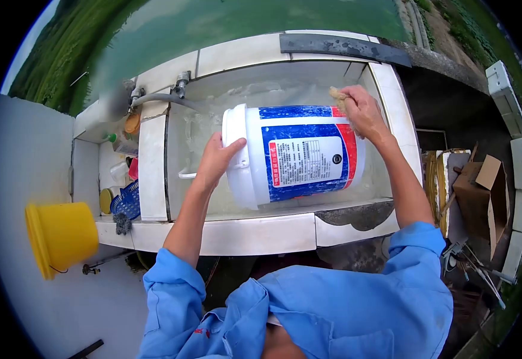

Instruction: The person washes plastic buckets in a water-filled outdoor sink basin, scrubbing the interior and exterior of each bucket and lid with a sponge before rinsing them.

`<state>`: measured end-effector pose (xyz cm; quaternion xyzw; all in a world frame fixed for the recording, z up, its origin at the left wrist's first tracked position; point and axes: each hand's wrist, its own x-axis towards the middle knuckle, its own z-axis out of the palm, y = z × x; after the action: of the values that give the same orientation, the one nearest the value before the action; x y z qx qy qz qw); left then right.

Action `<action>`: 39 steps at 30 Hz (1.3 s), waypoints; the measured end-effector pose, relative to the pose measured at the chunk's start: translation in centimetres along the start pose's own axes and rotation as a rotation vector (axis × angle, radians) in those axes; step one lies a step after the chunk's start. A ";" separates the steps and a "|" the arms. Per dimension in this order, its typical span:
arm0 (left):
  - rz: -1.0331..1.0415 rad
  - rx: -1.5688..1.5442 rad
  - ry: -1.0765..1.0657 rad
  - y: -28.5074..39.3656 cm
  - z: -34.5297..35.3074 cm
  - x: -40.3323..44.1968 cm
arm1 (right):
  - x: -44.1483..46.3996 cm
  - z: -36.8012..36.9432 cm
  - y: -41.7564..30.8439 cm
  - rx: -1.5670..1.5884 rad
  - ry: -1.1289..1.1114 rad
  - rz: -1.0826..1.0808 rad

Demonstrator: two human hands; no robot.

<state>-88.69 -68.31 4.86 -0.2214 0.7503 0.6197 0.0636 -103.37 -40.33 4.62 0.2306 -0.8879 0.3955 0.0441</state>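
A white bucket (pixel 306 152) with a blue and red printed label lies on its side over the tiled basin (pixel 255 234), its rim toward the left. My left hand (pixel 218 158) grips the bucket's rim, thumb on the near face and fingers out of sight behind it. At the bucket's right end, my right hand (pixel 364 112) is closed round a tan cloth or sponge (pixel 337 94) against the upper edge. Cloudy water (pixel 213 102) lies in the basin around the bucket.
Taps with a grey hose (pixel 168 97) stand at the back left. Bottles and a blue basket (pixel 126 200) fill the left compartment. A yellow bucket (pixel 63 236) is at far left, a cardboard box (pixel 482 191) at right. A dark slab (pixel 345 48) lies on the back ledge.
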 end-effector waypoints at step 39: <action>0.317 0.301 0.207 3.5 7.2 -1.5 | -6.7 -1.0 -3.6 0.382 -0.151 0.237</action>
<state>-90.10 -60.61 6.98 -0.1512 0.8620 0.4771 -0.0797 -95.87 -39.20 6.02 0.1579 -0.8187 0.5403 -0.1135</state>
